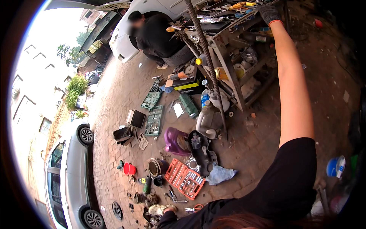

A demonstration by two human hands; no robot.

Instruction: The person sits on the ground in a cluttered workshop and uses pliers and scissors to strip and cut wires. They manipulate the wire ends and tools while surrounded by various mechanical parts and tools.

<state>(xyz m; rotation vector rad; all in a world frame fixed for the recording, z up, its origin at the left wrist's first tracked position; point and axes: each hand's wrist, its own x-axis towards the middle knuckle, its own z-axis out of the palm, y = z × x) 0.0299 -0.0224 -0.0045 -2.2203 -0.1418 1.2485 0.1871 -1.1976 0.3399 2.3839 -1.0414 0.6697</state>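
My right arm, bare below a black sleeve, stretches up the right side of the view. My right hand (270, 15), in a dark grey knit glove with an orange-red cuff, is at the edge of a metal workbench (228, 72) strewn with tools. Its fingers are too small and dark to show whether they hold anything. Near it lie orange- and yellow-handled tools (238, 5) and a dark flat tray (213, 26). My left hand is out of view. Toward the bottom, a foot in a pale patterned shoe (161, 209) shows beside orange-handled scissors (194, 208).
On the brick paving lie an orange socket set (185, 178), green socket cases (154, 120), a purple jug (176, 141), a grey jug (209, 121), a black engine cover (202, 152) and a blue rag (221, 175). A person (158, 36) in black crouches beside a white car (121, 38); a silver car (70, 168) stands left.
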